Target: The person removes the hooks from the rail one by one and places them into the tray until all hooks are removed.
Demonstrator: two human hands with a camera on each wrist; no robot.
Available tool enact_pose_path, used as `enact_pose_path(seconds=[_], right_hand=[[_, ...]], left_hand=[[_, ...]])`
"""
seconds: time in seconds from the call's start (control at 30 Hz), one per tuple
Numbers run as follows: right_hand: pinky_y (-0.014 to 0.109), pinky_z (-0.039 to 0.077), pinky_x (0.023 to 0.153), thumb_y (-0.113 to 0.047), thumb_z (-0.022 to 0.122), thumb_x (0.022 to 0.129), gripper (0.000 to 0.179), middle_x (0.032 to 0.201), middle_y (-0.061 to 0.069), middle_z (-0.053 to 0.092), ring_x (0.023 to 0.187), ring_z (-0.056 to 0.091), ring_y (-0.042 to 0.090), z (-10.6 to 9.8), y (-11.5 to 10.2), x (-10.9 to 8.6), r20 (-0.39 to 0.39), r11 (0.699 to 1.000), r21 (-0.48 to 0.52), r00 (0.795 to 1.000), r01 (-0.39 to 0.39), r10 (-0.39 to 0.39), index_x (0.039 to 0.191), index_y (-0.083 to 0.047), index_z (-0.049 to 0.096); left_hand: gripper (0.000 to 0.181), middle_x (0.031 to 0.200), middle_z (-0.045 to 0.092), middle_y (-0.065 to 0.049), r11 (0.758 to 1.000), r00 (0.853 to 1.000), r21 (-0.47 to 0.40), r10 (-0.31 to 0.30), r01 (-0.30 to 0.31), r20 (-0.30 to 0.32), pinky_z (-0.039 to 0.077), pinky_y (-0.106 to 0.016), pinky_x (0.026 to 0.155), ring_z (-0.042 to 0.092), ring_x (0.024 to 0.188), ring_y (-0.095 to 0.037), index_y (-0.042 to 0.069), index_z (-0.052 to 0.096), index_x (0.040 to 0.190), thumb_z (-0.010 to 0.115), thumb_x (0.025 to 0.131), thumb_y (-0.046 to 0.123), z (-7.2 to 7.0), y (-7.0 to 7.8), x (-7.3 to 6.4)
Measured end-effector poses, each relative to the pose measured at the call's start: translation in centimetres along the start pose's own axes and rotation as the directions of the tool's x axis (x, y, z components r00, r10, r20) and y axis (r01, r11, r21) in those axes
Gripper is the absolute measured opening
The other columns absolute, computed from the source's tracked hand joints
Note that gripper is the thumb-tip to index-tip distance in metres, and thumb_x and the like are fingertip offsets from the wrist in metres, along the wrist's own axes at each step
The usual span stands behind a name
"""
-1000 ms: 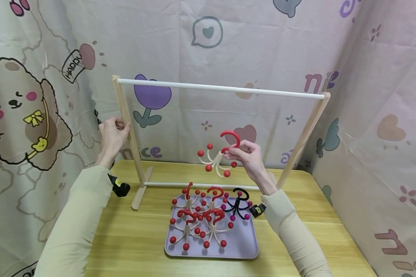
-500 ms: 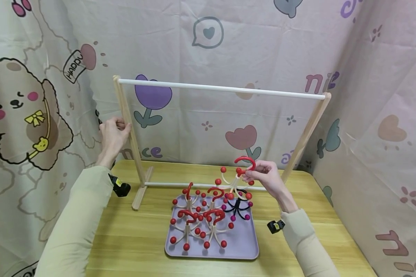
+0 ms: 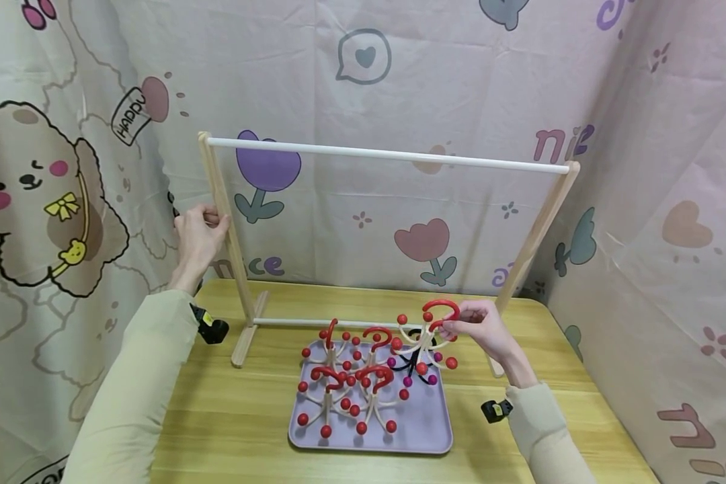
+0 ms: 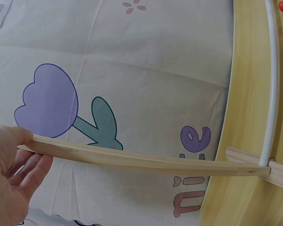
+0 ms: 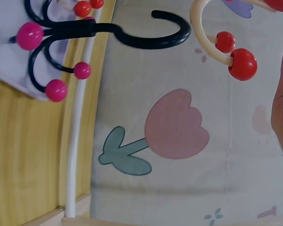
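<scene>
My left hand (image 3: 198, 235) pinches the left wooden post (image 3: 235, 262) of a rack; in the left wrist view its thumb lies along one side and its fingers on the other. Between the thumb and fingers of my right hand (image 3: 487, 331) is the red hook of a cream octopus-style hanger (image 3: 425, 338) with red ball tips. This hanger is above the tray's back right, partly covering a black hanger (image 5: 151, 42) with magenta balls. Several similar red-hooked hangers (image 3: 328, 403) stand on the lilac tray (image 3: 420, 427). Only a cream arm and red balls (image 5: 243, 64) of the held hanger show by the right wrist.
The rack's white top rod (image 3: 387, 154) spans above the tray with nothing hung on it. A lower white rod (image 3: 290, 323) runs behind the tray. The right post (image 3: 535, 232) stands beyond my right hand. Printed curtains (image 3: 363, 195) surround the wooden table (image 3: 218, 417).
My right hand has moved down and right with the red-hooked hanger, from in front of the curtain to over the black hanger. The left hand stays on the post.
</scene>
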State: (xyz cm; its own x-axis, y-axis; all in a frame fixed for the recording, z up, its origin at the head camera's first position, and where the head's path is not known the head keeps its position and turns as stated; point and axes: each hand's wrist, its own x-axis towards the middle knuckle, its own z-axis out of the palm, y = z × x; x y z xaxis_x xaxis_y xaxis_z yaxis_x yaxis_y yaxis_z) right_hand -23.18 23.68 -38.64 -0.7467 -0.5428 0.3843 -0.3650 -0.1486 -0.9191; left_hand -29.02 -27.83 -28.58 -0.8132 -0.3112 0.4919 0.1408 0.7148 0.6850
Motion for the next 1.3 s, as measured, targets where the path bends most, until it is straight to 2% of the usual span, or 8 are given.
enact_pose_path(seconds=[0.1, 0.23, 0.5, 0.7, 0.8, 0.93, 1.13, 1.3], right_hand=[[0.032, 0.061, 0.072, 0.017, 0.055, 0.092, 0.029, 0.089, 0.005, 0.08, 0.077, 0.077, 0.015, -0.2, 0.2, -0.6, 0.039, 0.999, 0.023, 0.999, 0.026, -0.027, 0.096, -0.005, 0.075], [0.031, 0.061, 0.071, 0.016, 0.056, 0.091, 0.029, 0.09, 0.005, 0.08, 0.078, 0.077, 0.015, -0.3, 0.4, -1.3, 0.081, 0.999, 0.043, 0.997, 0.017, -0.02, 0.097, -0.005, 0.075], [0.029, 0.061, 0.068, 0.016, 0.059, 0.089, 0.031, 0.09, 0.002, 0.08, 0.075, 0.076, 0.012, -0.2, 1.1, -2.5, 0.095, 0.997, 0.051, 0.994, -0.064, 0.059, 0.097, -0.009, 0.076], [0.029, 0.061, 0.068, 0.015, 0.059, 0.089, 0.03, 0.089, 0.002, 0.08, 0.076, 0.076, 0.012, -0.1, 1.7, -3.3, 0.116, 0.993, 0.05, 0.988, -0.108, 0.102, 0.095, -0.009, 0.076], [0.033, 0.061, 0.069, 0.014, 0.061, 0.089, 0.026, 0.088, 0.004, 0.08, 0.075, 0.076, 0.014, -0.1, 2.1, -3.5, 0.116, 0.99, 0.011, 0.984, -0.138, 0.136, 0.094, -0.007, 0.076], [0.034, 0.061, 0.066, 0.013, 0.063, 0.088, 0.016, 0.085, 0.004, 0.079, 0.072, 0.076, 0.015, -0.1, 2.7, -3.8, 0.127, 0.99, -0.036, 0.982, -0.134, 0.138, 0.092, 0.001, 0.074], [0.041, 0.061, 0.065, 0.011, 0.065, 0.088, 0.009, 0.085, 0.002, 0.079, 0.071, 0.076, 0.014, -0.1, 3.6, -4.1, 0.141, 0.989, -0.051, 0.979, -0.141, 0.147, 0.092, 0.007, 0.072], [0.044, 0.06, 0.065, 0.007, 0.069, 0.087, 0.006, 0.083, 0.002, 0.079, 0.07, 0.075, 0.015, 0.2, 3.9, -4.3, 0.126, 0.98, -0.088, 0.974, -0.179, 0.189, 0.091, 0.01, 0.071]], left_hand=[[0.036, 0.112, 0.068, -0.031, 1.0, 1.0, -0.005, -0.002, 0.002, 0.002, 0.04, -0.032, 0.083, 0.057, 0.114, -0.042, -0.01, 0.063, 0.119, 0.057, 0.1, 0.02, 0.1, 0.0, 0.0], [0.036, 0.112, 0.068, -0.031, 1.0, 1.0, -0.007, -0.01, 0.01, 0.003, 0.04, -0.037, 0.089, 0.054, 0.118, -0.042, -0.01, 0.063, 0.118, 0.057, 0.1, 0.02, 0.0, 0.1, 0.0], [0.036, 0.112, 0.068, -0.03, 1.0, 1.0, -0.001, -0.015, 0.015, 0.0, 0.037, -0.028, 0.083, 0.055, 0.117, -0.041, -0.009, 0.064, 0.119, 0.057, 0.1, 0.021, -0.1, 0.0, 0.0], [0.036, 0.111, 0.069, -0.03, 1.0, 1.0, 0.013, 0.0, 0.0, -0.007, 0.039, -0.023, 0.075, 0.062, 0.107, -0.041, -0.009, 0.064, 0.117, 0.058, 0.1, 0.022, 0.0, 0.0, 0.1], [0.036, 0.111, 0.069, -0.031, 1.0, 1.0, 0.009, -0.002, 0.002, -0.009, 0.042, -0.029, 0.081, 0.06, 0.11, -0.042, -0.01, 0.064, 0.117, 0.058, 0.1, 0.021, 0.0, 0.0, 0.1], [0.036, 0.112, 0.068, -0.031, 1.0, 1.0, 0.004, -0.005, 0.005, -0.004, 0.042, -0.04, 0.09, 0.057, 0.115, -0.043, -0.01, 0.063, 0.118, 0.057, 0.1, 0.021, 0.0, 0.1, 0.1], [0.037, 0.113, 0.067, -0.031, 1.0, 1.0, -0.006, -0.013, 0.014, 0.008, 0.042, -0.033, 0.084, 0.055, 0.118, -0.043, -0.01, 0.062, 0.119, 0.057, 0.1, 0.021, 0.0, 0.2, 0.0], [0.036, 0.113, 0.067, -0.032, 1.0, 1.0, -0.008, -0.002, 0.002, 0.005, 0.04, -0.049, 0.099, 0.052, 0.12, -0.045, -0.011, 0.062, 0.118, 0.057, 0.1, 0.02, 0.1, 0.2, -0.1]])
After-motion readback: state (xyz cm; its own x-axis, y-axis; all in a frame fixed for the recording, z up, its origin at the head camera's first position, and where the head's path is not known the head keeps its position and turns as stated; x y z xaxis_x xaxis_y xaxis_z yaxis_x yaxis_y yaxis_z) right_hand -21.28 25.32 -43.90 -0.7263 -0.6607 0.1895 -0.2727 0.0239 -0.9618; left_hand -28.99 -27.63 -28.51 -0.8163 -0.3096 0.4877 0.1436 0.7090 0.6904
